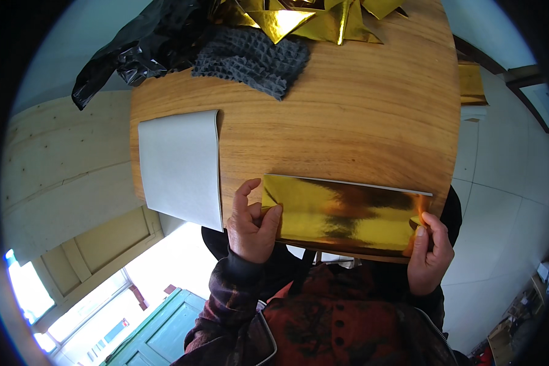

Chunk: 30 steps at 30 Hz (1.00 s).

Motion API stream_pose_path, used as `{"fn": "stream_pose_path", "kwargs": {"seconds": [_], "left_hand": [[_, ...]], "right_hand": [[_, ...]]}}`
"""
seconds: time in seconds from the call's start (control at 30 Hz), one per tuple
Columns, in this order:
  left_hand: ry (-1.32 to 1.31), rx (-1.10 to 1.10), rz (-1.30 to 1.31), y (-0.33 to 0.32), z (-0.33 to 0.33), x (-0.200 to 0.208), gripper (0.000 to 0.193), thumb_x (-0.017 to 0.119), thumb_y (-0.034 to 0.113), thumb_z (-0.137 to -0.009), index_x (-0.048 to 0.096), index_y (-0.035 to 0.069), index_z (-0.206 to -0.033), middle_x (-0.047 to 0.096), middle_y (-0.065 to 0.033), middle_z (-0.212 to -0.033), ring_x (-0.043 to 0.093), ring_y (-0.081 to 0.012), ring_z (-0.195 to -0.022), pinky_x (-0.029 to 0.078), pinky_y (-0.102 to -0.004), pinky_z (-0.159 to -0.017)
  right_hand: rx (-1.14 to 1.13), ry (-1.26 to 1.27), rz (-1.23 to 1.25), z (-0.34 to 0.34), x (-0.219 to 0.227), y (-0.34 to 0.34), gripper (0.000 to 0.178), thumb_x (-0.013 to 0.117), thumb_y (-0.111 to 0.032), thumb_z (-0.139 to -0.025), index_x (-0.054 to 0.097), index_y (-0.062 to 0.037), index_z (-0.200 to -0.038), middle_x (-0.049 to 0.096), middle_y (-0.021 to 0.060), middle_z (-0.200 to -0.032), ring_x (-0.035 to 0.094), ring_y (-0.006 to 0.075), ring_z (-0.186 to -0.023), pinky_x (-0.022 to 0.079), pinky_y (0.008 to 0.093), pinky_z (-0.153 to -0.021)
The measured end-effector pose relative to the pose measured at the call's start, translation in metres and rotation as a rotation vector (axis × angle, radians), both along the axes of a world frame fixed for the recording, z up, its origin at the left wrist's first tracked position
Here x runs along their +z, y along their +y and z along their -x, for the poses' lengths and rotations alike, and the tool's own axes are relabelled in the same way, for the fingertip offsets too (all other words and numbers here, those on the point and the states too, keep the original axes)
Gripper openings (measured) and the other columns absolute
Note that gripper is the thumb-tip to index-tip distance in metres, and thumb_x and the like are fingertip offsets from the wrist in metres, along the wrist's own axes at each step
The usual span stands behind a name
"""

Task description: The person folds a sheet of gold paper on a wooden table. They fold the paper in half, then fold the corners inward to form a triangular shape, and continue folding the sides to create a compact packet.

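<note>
Along the near edge of the wooden table, low in the middle of the frame, lies the gold sheet, its long lower side right by the rim. Above it, a broad stretch of wood grain reaches up to the dark cloth, leaving plenty of room beyond the fingers; on the left, the gap to the pale grey sheet is narrower, and that one comes down to the table's rim.

I count one gold sheet in hand, one pale grey sheet, one cloth and one black plastic bag at upper left. The gold foil pieces at top centre overlap too much to number.

The right hand pinches the gold sheet's right end between thumb and forefinger, where a corner curls. The left hand has its thumb on the other end, forefinger bent and raised apart; whether hidden fingers grip underneath, I can't tell.

The sheet is a long, mirror-bright rectangle, streaked with brown and orange reflections, with a thin whitish line along its upper edge.
</note>
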<state>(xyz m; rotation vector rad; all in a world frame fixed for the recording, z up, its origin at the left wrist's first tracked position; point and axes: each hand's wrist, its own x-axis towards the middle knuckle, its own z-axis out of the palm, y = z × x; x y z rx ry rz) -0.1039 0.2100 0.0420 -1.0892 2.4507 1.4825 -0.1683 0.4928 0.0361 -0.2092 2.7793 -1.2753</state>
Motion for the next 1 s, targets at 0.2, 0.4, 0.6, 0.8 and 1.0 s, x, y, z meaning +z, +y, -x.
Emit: {"fn": "stream_pose_path", "kwargs": {"seconds": [0.2,0.4,0.6,0.8,1.0], "left_hand": [[-0.001,-0.009,0.011,0.002,0.000,0.000,0.051,0.062,0.001,-0.089,0.040,0.003,-0.135,0.064,-0.0018,-0.064,0.056,-0.0059,-0.056,0.041,-0.0187,-0.056],[0.052,0.024,0.050,0.000,0.004,-0.004,0.046,0.062,0.000,-0.086,0.050,0.005,-0.131,0.051,0.0043,-0.054,0.043,-0.0023,-0.050,0.030,-0.0195,-0.048],[0.154,-0.048,0.014,-0.010,-0.001,-0.013,0.033,0.057,-0.001,-0.091,0.051,0.000,-0.124,0.059,0.0011,-0.062,0.050,-0.0018,-0.056,0.035,-0.0167,-0.054],[0.192,-0.042,-0.052,-0.014,-0.009,-0.020,0.027,0.057,0.000,-0.094,0.054,-0.001,-0.121,0.059,0.0016,-0.067,0.051,-0.0008,-0.059,0.037,-0.0149,-0.056],[0.169,-0.045,-0.056,-0.013,-0.006,-0.016,0.027,0.056,0.002,-0.095,0.054,-0.002,-0.122,0.061,0.0008,-0.071,0.052,-0.0009,-0.060,0.038,-0.0145,-0.057]], "right_hand": [[-0.002,-0.015,0.008,0.000,-0.001,0.003,0.021,0.056,-0.001,-0.094,0.061,0.0010,-0.114,0.068,0.0160,-0.102,0.068,0.0229,-0.087,0.053,0.0303,-0.077],[0.007,-0.055,0.006,0.007,-0.001,-0.002,0.022,0.058,0.000,-0.092,0.062,-0.0002,-0.113,0.068,0.0172,-0.100,0.070,0.0265,-0.084,0.055,0.0325,-0.072],[-0.039,-0.037,0.084,0.005,0.001,-0.007,0.023,0.063,0.003,-0.087,0.062,-0.0001,-0.110,0.069,0.0165,-0.095,0.070,0.0296,-0.079,0.056,0.0323,-0.066],[-0.029,-0.037,0.088,0.006,0.000,-0.006,0.022,0.063,0.003,-0.087,0.062,0.0003,-0.109,0.069,0.0165,-0.096,0.070,0.0300,-0.079,0.056,0.0326,-0.065],[-0.028,-0.051,0.097,0.005,0.000,-0.006,0.023,0.063,0.002,-0.087,0.062,0.0004,-0.110,0.069,0.0173,-0.098,0.070,0.0305,-0.079,0.056,0.0330,-0.065]]}}
